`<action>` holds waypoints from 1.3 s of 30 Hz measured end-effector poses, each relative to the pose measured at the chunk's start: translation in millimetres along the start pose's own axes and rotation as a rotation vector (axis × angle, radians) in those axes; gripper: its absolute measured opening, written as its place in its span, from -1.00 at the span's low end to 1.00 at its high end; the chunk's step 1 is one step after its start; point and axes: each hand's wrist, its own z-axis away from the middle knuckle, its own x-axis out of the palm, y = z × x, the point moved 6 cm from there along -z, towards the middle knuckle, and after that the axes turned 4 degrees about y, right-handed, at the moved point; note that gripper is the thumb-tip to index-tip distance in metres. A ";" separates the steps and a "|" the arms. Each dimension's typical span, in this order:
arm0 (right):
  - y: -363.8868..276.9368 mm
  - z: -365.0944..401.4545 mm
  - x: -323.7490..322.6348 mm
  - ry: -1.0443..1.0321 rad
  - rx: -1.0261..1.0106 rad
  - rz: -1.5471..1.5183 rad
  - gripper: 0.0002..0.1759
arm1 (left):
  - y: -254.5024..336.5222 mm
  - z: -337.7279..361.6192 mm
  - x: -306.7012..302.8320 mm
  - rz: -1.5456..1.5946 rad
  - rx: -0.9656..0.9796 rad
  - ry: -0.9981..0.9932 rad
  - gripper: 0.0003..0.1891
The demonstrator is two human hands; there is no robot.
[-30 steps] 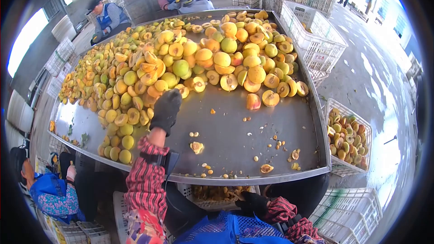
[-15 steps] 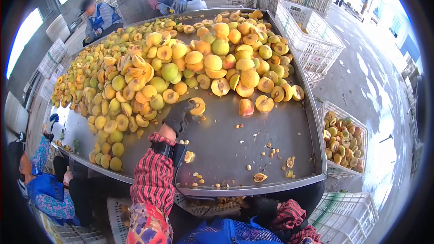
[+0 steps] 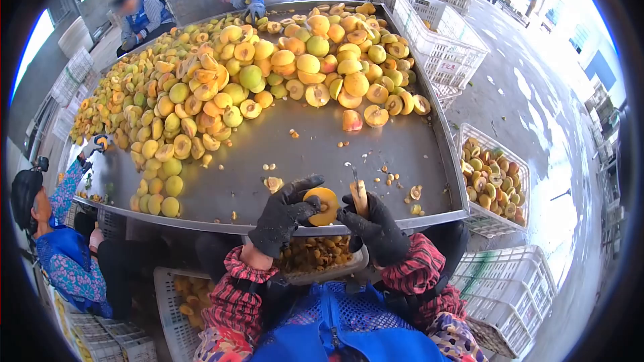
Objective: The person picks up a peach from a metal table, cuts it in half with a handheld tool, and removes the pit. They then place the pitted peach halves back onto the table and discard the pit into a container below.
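Note:
Near the front edge of the metal table (image 3: pixel 308 161), my left hand (image 3: pixel 285 213), in a black glove, grips a halved orange fruit (image 3: pixel 323 206) with the cut face showing. My right hand (image 3: pixel 376 228), also gloved in black, is closed round the wooden handle of a small tool (image 3: pixel 359 198), whose thin metal end points up and away from me. The right fingers are close to the fruit's right side. Behind both hands lies a large heap of yellow and orange fruit (image 3: pixel 251 77).
Below the table edge sits a container of pits and scraps (image 3: pixel 315 253). Crates stand at the right, one with halved fruit (image 3: pixel 493 184), one white (image 3: pixel 506 295). A co-worker (image 3: pixel 67 241) sits at the left; two others are behind the table.
My left hand has drawn back from the heap to the table's front edge with a halved fruit. My right hand has risen beside it, the tool now visible. The view has shifted.

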 end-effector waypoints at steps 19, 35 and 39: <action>7.1 32.6 14.9 -0.144 -0.041 0.093 -0.68 | -12.4 33.3 20.7 0.403 0.104 0.065 -0.49; 4.5 -4.5 36.3 -0.115 -0.397 0.473 -0.65 | -36.5 38.3 14.4 -0.203 0.317 0.143 -0.68; 13.1 -3.0 37.9 -0.116 -0.457 0.604 -0.65 | -74.9 25.1 1.4 0.567 -0.107 0.129 -0.58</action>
